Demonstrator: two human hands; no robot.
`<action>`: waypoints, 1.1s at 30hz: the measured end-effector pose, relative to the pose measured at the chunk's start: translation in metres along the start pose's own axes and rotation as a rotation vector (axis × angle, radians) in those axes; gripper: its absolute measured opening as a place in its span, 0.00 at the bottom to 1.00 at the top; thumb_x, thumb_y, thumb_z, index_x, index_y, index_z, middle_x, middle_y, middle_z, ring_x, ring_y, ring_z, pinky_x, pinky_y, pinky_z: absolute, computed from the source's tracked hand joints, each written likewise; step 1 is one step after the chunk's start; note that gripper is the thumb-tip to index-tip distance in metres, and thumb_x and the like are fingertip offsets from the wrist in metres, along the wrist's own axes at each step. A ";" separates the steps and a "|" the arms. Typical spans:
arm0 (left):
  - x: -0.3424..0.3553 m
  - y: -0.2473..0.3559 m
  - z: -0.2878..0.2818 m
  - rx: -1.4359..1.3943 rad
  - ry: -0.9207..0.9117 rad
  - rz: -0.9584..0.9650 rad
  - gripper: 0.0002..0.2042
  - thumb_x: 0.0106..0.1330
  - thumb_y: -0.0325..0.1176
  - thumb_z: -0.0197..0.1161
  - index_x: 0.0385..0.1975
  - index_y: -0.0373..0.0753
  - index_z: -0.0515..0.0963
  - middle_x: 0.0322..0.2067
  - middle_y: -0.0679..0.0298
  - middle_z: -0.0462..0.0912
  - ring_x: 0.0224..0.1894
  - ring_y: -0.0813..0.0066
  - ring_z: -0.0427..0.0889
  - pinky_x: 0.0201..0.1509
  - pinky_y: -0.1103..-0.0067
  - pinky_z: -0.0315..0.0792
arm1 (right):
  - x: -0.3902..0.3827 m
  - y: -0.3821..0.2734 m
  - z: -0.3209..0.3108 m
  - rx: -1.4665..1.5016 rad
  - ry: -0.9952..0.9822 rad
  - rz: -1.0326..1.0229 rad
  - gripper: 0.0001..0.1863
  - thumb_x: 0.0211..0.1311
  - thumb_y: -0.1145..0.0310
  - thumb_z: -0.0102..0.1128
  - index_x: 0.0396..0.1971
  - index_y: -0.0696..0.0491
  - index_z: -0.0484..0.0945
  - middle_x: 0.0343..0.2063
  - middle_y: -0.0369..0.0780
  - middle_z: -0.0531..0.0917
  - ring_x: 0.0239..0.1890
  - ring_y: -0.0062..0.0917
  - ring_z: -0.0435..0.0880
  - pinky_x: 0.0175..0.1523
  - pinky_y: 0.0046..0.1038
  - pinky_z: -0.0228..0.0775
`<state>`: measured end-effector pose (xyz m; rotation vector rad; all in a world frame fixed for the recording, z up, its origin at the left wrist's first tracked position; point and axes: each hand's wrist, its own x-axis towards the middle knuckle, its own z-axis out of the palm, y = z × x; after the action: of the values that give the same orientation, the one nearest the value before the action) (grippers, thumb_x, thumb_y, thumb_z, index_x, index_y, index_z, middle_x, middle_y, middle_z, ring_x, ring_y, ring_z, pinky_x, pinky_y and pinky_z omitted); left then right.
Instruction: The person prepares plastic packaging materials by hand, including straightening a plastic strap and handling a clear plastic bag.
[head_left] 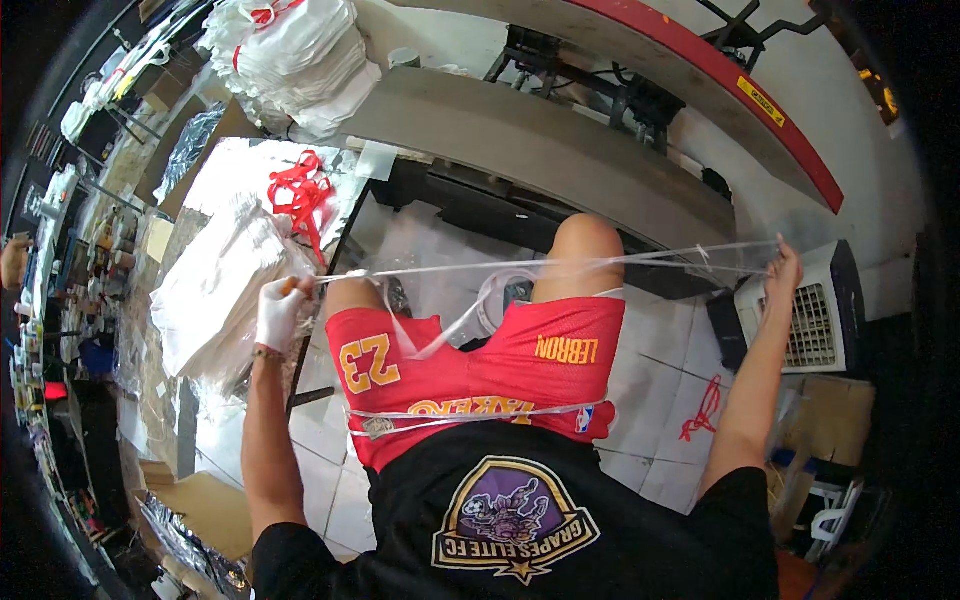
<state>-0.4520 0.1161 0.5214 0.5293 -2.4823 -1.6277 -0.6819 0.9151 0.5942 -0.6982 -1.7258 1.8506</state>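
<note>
A white, partly see-through plastic ribbon (450, 268) is stretched taut across my lap, from one hand to the other. My left hand (280, 315), in a white glove with bare fingertips, is closed on its left end beside a stack of folded white cloth (215, 290). Far out to the right, my right hand (787, 265) is bare and pinches the other end, where the ribbon spreads into a loop. A slack length of ribbon (465, 325) hangs in curls between my knees. More white strands (480, 412) lie across my red shorts.
Tangled red ribbon (298, 195) lies on the table at the left. Ahead stands a press with a grey plate (540, 150) and a red upper part (700, 50). A taller white cloth pile (295, 65) is behind. An air cooler (808, 315) and a carton (838, 415) stand at right.
</note>
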 end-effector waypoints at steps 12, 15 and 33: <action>-0.036 -0.004 -0.145 0.438 0.174 0.058 0.11 0.67 0.36 0.56 0.29 0.37 0.81 0.17 0.78 0.67 0.20 0.90 0.57 0.22 0.84 0.49 | 0.095 -0.028 -0.054 -0.093 -0.246 0.004 0.27 0.55 0.65 0.60 0.55 0.58 0.69 0.57 0.43 0.72 0.52 0.27 0.70 0.54 0.30 0.62; -0.046 0.010 -0.161 0.347 0.355 -0.159 0.11 0.69 0.34 0.54 0.28 0.36 0.78 0.16 0.78 0.64 0.20 0.88 0.56 0.23 0.83 0.50 | -0.009 -0.047 0.034 -0.037 -0.297 0.024 0.19 0.55 0.64 0.62 0.47 0.53 0.74 0.46 0.39 0.77 0.47 0.25 0.73 0.50 0.27 0.65; -0.109 -0.011 -0.328 0.886 0.438 -0.290 0.19 0.68 0.39 0.53 0.52 0.33 0.74 0.40 0.62 0.80 0.40 0.74 0.77 0.43 0.79 0.72 | -0.109 -0.127 0.012 0.188 -1.630 -0.221 0.09 0.58 0.68 0.61 0.21 0.55 0.75 0.24 0.37 0.74 0.35 0.24 0.82 0.47 0.27 0.77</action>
<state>-0.2523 -0.1318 0.6554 1.2156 -2.7126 -0.2782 -0.6071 0.8404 0.7246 1.4621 -2.1096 2.4431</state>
